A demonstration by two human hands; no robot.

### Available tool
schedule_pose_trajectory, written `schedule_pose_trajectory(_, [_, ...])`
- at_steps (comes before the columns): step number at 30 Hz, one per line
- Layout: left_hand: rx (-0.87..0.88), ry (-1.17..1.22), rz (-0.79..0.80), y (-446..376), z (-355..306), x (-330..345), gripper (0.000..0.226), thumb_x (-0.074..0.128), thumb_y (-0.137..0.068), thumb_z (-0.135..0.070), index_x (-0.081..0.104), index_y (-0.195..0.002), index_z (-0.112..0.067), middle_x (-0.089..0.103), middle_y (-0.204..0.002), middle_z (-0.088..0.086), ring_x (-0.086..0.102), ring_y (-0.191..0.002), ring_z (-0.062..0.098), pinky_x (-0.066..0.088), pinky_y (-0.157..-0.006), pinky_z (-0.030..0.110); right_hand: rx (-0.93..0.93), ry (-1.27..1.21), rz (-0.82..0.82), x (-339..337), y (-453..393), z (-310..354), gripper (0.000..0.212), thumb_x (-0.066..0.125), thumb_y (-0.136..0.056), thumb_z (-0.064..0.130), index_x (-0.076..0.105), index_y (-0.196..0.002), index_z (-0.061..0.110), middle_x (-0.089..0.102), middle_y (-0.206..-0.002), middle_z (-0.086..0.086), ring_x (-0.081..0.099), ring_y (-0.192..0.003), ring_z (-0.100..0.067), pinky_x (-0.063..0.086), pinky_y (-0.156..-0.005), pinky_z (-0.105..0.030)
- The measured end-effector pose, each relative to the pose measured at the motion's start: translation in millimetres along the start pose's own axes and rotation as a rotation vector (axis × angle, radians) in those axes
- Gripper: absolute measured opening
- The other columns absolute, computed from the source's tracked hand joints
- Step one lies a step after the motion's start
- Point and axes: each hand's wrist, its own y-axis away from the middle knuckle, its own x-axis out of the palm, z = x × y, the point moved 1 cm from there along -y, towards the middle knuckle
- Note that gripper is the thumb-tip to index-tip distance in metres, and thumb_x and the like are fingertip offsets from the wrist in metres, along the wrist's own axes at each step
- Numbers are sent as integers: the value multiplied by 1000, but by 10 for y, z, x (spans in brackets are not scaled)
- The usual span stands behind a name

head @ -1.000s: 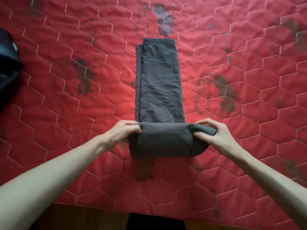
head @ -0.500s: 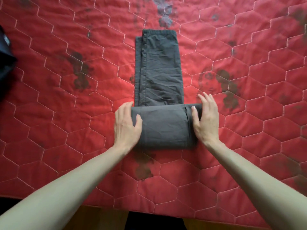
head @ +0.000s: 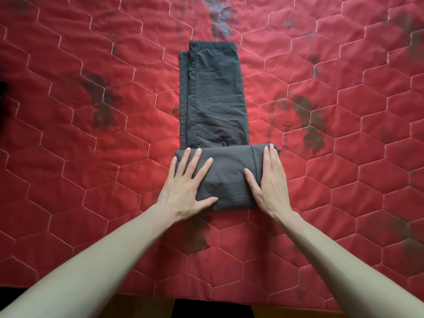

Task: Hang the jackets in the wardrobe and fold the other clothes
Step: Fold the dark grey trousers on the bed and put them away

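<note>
Red quilt [head: 68,157]: cut off at top, left and right edges.
Dark object [head: 2,92] at left edge: mostly out of frame, unidentifiable.
Dark shape [head: 212,308] at bottom edge: cropped, unidentifiable.
Grey trousers [head: 213,99]: near end partly covered by both hands' fingers [head: 183,161].

trousers [head: 213,99] on quilt [head: 91,157] | left hand [head: 185,191], right hand [head: 273,187] on folded near end

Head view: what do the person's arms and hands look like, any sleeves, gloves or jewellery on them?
Both forearms are bare right down to the frame's bottom edge, so no sleeves show. The left hand and right hand wear no gloves, and no rings, watch or bracelet are visible. The fingernails look short and unpainted.
</note>
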Motion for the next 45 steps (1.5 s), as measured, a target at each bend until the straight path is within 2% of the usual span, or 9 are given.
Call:
schedule_pose_trajectory(3, [13,6,-6,-8,24,-12,108,37,-83,-87,4,-167,-29,-10,-174,9,-18,-159,32,8,-128,60,60,-50,-30,-2,-47,76,84,52,-102,51,21,-162,2,20,-171,-15,18,-158,-26,17,-129,-36])
schedule_pose_trajectory(8, [0,-30,34,-28,-6,-10,108,32,-84,-88,-1,-167,-28,-15,-173,11,-21,-158,34,5,-128,59,253,-24,-200,-59,-223,266,64,69,-96,40,50,-148,7,48,-148,-13,45,-132,-35,40,-109,-46])
schedule_pose_trajectory(15, [-16,-49,81,-80,-43,-10,111,38,-86,-86,-9,-166,-26,-23,-171,12,-27,-156,36,3,-129,56,486,-201,-62,-154,-515,364,46,68,-96,37,60,-133,10,63,-128,-17,55,-121,-38,41,-103,-41])
schedule_pose_trajectory(22, [-39,-67,133,-89,-90,-71,112,39,-87,-86,-17,-164,-26,-30,-169,12,-33,-153,36,1,-129,55,457,-635,58,-218,-549,142,9,71,-98,26,76,-104,22,77,-97,11,71,-96,-7,54,-99,-37])
schedule_pose_trajectory(24, [-49,-67,141,-98,-100,-86,112,40,-87,-85,-17,-164,-26,-29,-169,12,-33,-153,36,1,-129,55,498,-690,37,-228,-515,124,14,64,-102,27,77,-101,22,77,-98,11,70,-95,-6,53,-99,-37])
schedule_pose_trajectory(29, [-63,-93,165,-102,-143,-98,111,36,-88,-85,-20,-163,-25,-32,-168,13,-35,-152,38,1,-129,56,495,-395,-75,-105,-422,218,31,48,-108,31,71,-100,11,71,-100,-16,62,-95,-37,40,-82,-39])
schedule_pose_trajectory(38, [-47,-93,127,-106,-115,-15,112,33,-86,-88,-10,-166,-23,-27,-170,14,-28,-155,40,6,-129,58,440,-323,-99,-105,-475,194,34,46,-109,38,60,-88,16,71,-92,-12,62,-93,-39,40,-77,-41])
schedule_pose_trajectory(42, [-40,-80,142,-115,-102,0,112,31,-84,-88,-6,-167,-22,-24,-171,14,-25,-156,40,8,-128,59,424,-444,-42,-96,-395,394,32,58,-103,47,65,-114,18,73,-101,-6,65,-97,-29,45,-82,-36])
schedule_pose_trajectory(45, [-40,-89,130,-125,-101,-27,113,33,-83,-87,0,-167,-20,-18,-172,17,-21,-157,41,10,-127,60,451,-503,-61,-68,-405,384,33,58,-103,44,65,-118,16,74,-101,-9,66,-98,-34,48,-85,-39])
